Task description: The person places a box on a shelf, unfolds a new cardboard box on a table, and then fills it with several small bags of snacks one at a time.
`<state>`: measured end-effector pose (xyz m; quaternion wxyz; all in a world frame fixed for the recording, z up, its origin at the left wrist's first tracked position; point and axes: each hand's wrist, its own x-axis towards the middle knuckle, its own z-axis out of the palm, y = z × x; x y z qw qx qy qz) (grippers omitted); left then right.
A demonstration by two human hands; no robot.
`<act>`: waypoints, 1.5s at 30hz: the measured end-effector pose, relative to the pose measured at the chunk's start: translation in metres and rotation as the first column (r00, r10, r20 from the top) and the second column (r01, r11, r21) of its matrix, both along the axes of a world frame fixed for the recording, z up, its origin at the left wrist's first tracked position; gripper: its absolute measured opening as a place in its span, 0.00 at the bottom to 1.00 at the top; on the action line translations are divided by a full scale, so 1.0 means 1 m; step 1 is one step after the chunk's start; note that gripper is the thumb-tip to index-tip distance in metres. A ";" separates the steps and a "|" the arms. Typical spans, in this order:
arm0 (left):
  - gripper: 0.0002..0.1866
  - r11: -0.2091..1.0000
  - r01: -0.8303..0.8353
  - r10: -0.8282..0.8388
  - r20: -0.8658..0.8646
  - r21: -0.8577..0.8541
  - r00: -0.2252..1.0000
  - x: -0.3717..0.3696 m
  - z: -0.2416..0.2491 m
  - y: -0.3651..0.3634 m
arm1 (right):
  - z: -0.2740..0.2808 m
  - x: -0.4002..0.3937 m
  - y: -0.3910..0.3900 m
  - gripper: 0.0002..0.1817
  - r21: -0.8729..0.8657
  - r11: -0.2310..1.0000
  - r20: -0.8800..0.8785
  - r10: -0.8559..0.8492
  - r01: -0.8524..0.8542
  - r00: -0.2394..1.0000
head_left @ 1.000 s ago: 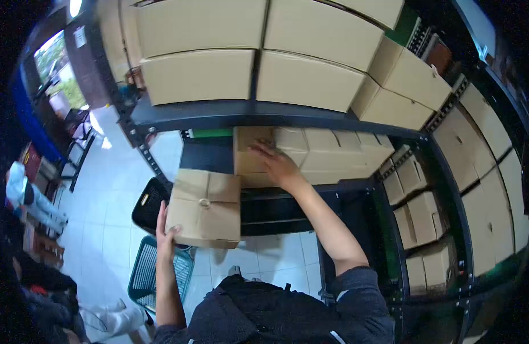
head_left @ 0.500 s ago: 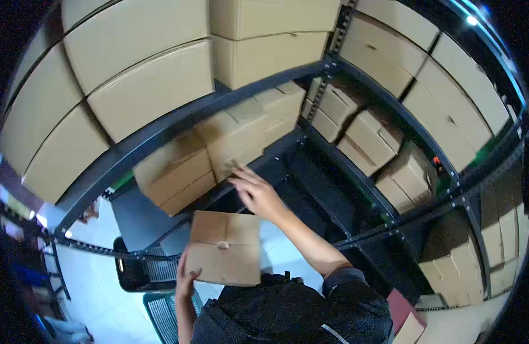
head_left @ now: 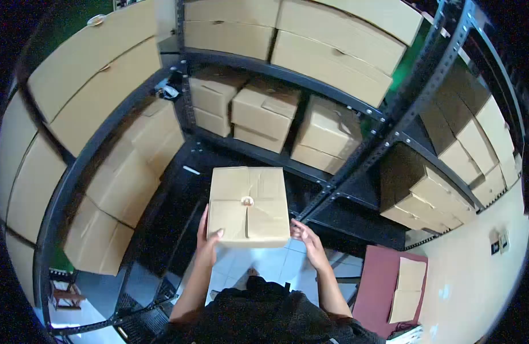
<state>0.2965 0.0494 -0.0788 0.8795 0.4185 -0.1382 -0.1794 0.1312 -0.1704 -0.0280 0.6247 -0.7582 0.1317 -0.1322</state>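
Observation:
A closed cardboard box with crossed flaps and a small round label at its middle is held out in front of my body. My left hand grips its left side, thumb over the top edge and fingers along the side. At the lower right corner, my right hand has its bent fingers against the box's side, partly tucked behind the edge. Ahead of the box runs a dark metal shelf carrying several closed cardboard boxes.
Larger cartons fill the upper shelf. Along the left stand more boxes on a lower shelf. A metal upright rises at the right. Below right, flattened cardboard lies on a red surface beside a pale wall.
My view has swung right. My right hand has come back from the shelved boxes to the right side of the held box, which my left hand still holds.

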 end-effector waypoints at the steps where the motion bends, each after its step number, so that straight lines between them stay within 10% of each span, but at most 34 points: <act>1: 0.42 0.998 0.015 -0.012 0.056 -0.055 0.998 0.012 0.000 -0.005 | 0.005 0.003 0.013 0.29 -0.049 0.999 0.124 -0.014 0.020 0.992; 9: 0.42 0.971 0.198 -0.158 0.260 -0.136 0.953 0.072 0.047 -0.037 | 0.015 0.025 0.042 0.42 -0.360 0.875 0.338 -0.200 0.323 0.920; 27: 0.42 0.963 0.210 -0.262 0.431 0.167 0.863 0.139 0.196 0.013 | 0.076 0.095 0.072 0.21 -0.193 0.834 0.571 -0.334 0.518 0.750; 45: 0.53 0.916 0.327 -0.400 0.582 0.232 0.708 0.187 0.182 0.013 | 0.038 0.122 0.092 0.20 -0.284 0.687 0.617 -0.403 0.669 0.676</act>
